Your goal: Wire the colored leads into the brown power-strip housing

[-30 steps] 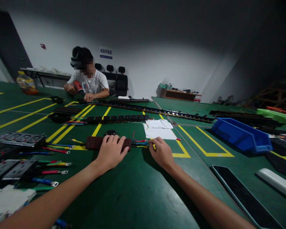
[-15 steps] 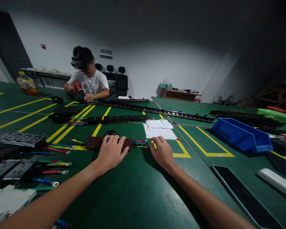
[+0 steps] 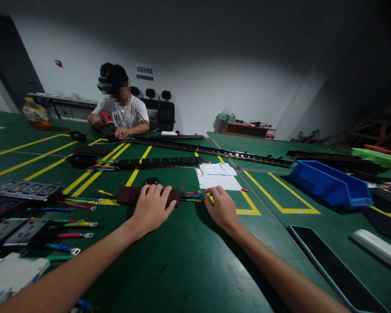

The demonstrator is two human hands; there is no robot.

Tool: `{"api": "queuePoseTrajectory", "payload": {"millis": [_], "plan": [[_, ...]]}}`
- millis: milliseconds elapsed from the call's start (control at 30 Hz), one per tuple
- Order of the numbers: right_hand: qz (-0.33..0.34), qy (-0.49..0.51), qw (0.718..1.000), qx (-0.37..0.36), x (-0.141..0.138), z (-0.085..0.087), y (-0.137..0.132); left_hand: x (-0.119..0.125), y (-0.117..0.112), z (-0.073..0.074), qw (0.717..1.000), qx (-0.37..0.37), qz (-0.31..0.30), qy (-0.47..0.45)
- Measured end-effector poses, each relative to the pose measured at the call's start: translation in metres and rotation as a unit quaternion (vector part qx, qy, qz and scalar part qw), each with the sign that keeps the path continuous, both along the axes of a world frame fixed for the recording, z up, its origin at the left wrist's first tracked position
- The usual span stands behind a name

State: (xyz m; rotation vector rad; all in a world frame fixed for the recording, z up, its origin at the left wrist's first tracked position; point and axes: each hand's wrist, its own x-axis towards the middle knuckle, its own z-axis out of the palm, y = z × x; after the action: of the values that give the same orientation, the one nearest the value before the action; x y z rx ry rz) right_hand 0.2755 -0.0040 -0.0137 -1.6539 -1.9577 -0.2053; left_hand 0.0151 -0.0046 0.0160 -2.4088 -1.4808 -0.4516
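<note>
A dark red socket strip (image 3: pixel 127 195) lies crosswise on the green table. My left hand (image 3: pixel 154 206) rests over its right half, fingers across the top and thumb along the near edge. Thin wires (image 3: pixel 190 198) with coloured sleeves and ring terminals come out of the strip's right end. Beside those wire ends, my right hand (image 3: pixel 222 208) is closed, and a small yellow piece (image 3: pixel 210 198) shows between thumb and fingers. What kind of piece it is cannot be made out. A short yellow-sleeved lead (image 3: pixel 104 193) shows at the strip's left end.
Grey and black socket panels (image 3: pixel 26 191) with wires lie at left. White papers (image 3: pixel 219 180) sit beyond my right hand. At right are a blue bin (image 3: pixel 329 184) and a phone (image 3: pixel 332 265). Across the table, a person (image 3: pixel 125 108) holds a red power tool (image 3: pixel 107 118).
</note>
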Motion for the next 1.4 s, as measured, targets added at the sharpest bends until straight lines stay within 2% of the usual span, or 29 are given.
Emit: {"api": "queuePoseTrajectory", "payload": {"millis": [300, 533, 633, 767, 967, 1400], "plan": [[0.005, -0.054, 0.998, -0.029, 0.0006, -0.0021, 0.0038, -0.0004, 0.0009, 0.0000, 1.000, 0.000, -0.004, 0.002], [0.103, -0.018, 0.994, 0.030, 0.0042, -0.0032, 0.0047, -0.0005, 0.0014, -0.0005, 1.000, 0.001, -0.004, 0.003], [0.122, -0.032, 0.990, 0.055, 0.0034, -0.0012, 0.0025, -0.0005, 0.0015, -0.0011, 1.000, 0.006, -0.004, 0.004], [0.103, -0.030, 0.994, 0.036, 0.0029, -0.0014, 0.0027, -0.0004, 0.0014, -0.0014, 1.000, 0.012, -0.005, 0.002], [0.015, -0.009, 1.000, 0.005, 0.0045, -0.0050, 0.0055, -0.0003, 0.0004, -0.0002, 1.000, 0.006, -0.007, -0.014], [0.028, -0.031, 0.999, 0.009, 0.0043, -0.0029, 0.0040, -0.0009, 0.0009, -0.0004, 1.000, 0.002, -0.012, -0.017]]}}
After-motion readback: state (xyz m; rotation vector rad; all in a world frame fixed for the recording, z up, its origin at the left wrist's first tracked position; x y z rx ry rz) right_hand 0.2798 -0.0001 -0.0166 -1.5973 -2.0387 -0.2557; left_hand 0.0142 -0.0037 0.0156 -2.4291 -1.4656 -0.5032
